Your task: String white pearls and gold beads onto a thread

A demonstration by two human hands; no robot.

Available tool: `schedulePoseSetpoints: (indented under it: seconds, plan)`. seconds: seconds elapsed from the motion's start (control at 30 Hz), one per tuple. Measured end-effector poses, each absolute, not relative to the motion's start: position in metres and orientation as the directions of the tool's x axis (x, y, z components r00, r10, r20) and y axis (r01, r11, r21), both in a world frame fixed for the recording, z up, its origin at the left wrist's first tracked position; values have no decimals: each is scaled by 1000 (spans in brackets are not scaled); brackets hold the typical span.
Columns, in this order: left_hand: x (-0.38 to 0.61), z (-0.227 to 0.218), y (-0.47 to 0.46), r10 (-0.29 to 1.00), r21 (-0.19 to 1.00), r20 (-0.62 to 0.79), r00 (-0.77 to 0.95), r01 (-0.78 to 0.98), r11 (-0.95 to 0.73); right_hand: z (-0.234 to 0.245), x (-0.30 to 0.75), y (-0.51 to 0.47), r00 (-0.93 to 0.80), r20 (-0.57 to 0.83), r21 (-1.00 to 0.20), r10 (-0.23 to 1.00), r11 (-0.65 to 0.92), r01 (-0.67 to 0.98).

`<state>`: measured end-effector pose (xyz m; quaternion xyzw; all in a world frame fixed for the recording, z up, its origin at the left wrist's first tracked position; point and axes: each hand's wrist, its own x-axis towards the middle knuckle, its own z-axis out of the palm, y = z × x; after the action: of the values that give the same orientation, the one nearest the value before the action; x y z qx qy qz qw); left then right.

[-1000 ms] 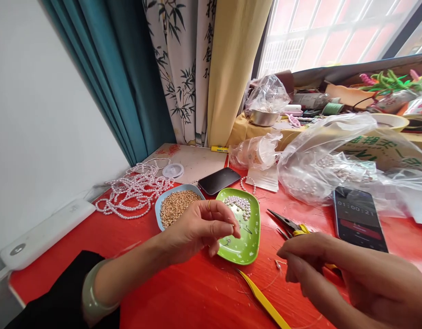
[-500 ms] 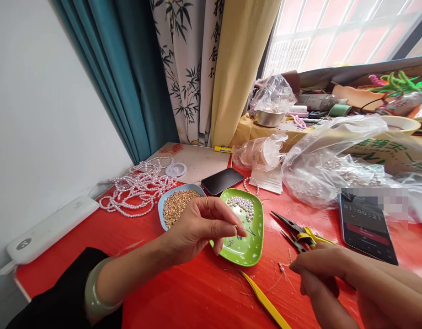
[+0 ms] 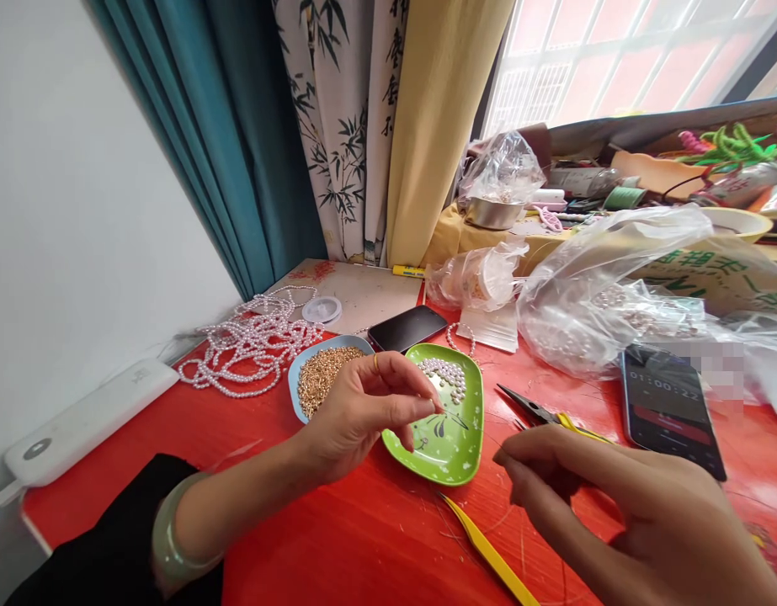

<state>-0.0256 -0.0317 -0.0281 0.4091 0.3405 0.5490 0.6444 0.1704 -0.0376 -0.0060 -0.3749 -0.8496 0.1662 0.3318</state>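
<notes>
Across the bottom of the frame we have the red table (image 3: 287, 539), our working surface. Our right hand (image 3: 621, 497), at lower right, brings thumb and forefinger together at the tips. Our left hand (image 3: 375, 408), in the centre, does the same, in a close pinch. What lies inside each pinch is too small for us to tell, so we should check it before we loosen any finger.

Under the left fingertips, just right of centre, is the green plate (image 3: 451, 461). In our judgement it is good to keep the small work above this plate, because a dropped piece can be caught there. At left of centre, the blue dish (image 3: 293, 391) is partly behind our left hand; we should keep this wrist steady so as not to knock it. The yellow tweezers (image 3: 489, 551) lie at bottom centre, between our two hands, and may help if fingers become too thick. The white pearl beads (image 3: 449, 377) sit in the plate's upper part, and our sleeve should stay away from them.
</notes>
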Motion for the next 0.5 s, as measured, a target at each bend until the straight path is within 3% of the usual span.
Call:
schedulePoseSetpoints:
  seconds: [0.17, 0.23, 0.4, 0.5]
  plan:
    - [-21, -35, -38, 986, 982, 112, 120, -167, -91, -12, 169, -33, -520, 334, -582, 786, 606, 542]
    - [-19, -38, -42, 982, 989, 138, 127, -67, -130, -17, 167, -34, -521, 384, -522, 763, 644, 559]
    - [-15, -39, -46, 976, 983, 168, 136, 47, -175, -23, 168, -38, -606, 502, -239, 618, 772, 589]
    - [-16, -38, -45, 986, 987, 158, 60, 24, -159, -21, 168, -38, -579, 518, -210, 630, 750, 628]
